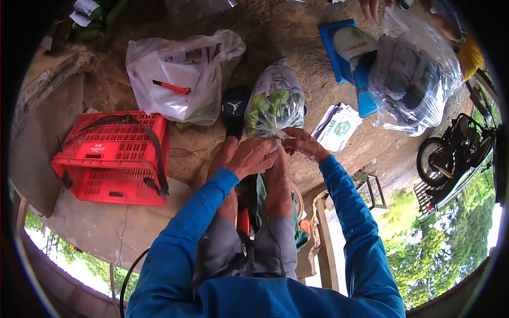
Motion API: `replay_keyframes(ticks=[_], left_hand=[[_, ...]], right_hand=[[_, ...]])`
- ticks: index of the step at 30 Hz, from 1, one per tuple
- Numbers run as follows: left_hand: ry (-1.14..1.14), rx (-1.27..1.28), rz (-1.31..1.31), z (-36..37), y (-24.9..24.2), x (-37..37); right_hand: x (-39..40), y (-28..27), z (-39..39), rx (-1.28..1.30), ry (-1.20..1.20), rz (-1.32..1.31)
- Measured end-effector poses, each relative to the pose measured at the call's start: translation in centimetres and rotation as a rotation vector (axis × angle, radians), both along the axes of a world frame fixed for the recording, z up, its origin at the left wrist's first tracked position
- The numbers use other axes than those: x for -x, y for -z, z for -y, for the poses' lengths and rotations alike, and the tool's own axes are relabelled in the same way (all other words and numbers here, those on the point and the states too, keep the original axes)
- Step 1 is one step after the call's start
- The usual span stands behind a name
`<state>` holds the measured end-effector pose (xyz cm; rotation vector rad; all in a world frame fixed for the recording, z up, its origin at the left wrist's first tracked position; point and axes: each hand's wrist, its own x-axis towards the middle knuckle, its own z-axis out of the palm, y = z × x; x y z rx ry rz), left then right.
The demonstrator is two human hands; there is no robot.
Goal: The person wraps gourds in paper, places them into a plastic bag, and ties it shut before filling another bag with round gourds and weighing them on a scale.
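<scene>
A see-through plastic bag [277,103] of green vegetables and printed paper lies on the ground in front of me, its neck gathered toward me. My left hand [255,157] pinches the twisted neck from the left. From the other side, my right hand [302,144] has its fingers closed on the same neck. The exact fingertip contact is partly hidden. Just left of the bag is my dark sandal [234,107] with a white logo. A stack of printed paper labels [339,126] lies to the right of my right hand.
A white plastic bag [159,87] of sheets has an orange cutter [172,87] on top. The red crate [114,159] stands at left. At upper right are a scale [354,43], a large filled bag [413,79] and another person's hand [369,8]. A motorcycle [456,151] is far right.
</scene>
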<state>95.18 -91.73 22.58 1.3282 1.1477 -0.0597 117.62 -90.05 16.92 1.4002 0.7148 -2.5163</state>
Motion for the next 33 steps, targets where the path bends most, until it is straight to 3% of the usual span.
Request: replay_keyframes(ticks=[3, 5, 7, 9, 13, 15, 17, 19, 24, 29, 31, 33], left_hand=[[-0.082, -0.060, 0.047, 0.3, 1.1, -0.2], [-0.110, 0.021, 0.051, -0.4, 1.3, -0.6], [-0.133, 0.103, 0.056, -0.3, 2.3, -0.7], [-0.213, 0.065, 0.292, 0.0, 3.8, -0.7], [-0.300, 0.082, 0.331, -0.4, 4.7, -0.9], [-0.304, 0.213, 0.334, -1.1, 5.7, -1.0], [-0.433, 0.161, 0.390, -1.3, 6.8, -1.3], [-0.241, -0.126, 0.002, -2.0, 7.4, -1.2], [0.046, -0.351, -0.232, -3.2, 5.6, -1.7], [-0.013, -0.255, -0.257, 0.2, 5.9, -1.5], [-0.216, -0.120, -0.295, 1.6, 6.8, -1.9], [-0.250, 0.017, -0.278, 2.2, 7.7, -2.3]], right_hand=[[0.7, -0.4, 1.4, 0.011, 0.061, 0.007], [0.4, 0.8, 3.5, -0.604, -0.233, 0.102], [1.5, -0.7, 2.1, -0.698, -0.276, 0.092], [1.7, 0.3, 1.7, -1.174, -0.249, 0.075], [1.4, 0.9, 0.0, -1.141, -0.368, 0.218], [2.0, 1.7, 0.3, -1.137, -0.348, 0.266], [2.3, 2.5, 0.8, -1.134, -0.327, 0.319], [2.6, 3.0, 1.5, -1.151, -0.238, 0.376], [1.8, 3.4, 2.8, -1.125, -0.117, 0.334], [1.8, 2.7, 3.0, -1.027, -0.036, 0.304], [1.7, 2.7, 3.1, -0.976, -0.060, 0.302], [1.7, 2.6, 3.1, -0.990, -0.055, 0.291]])
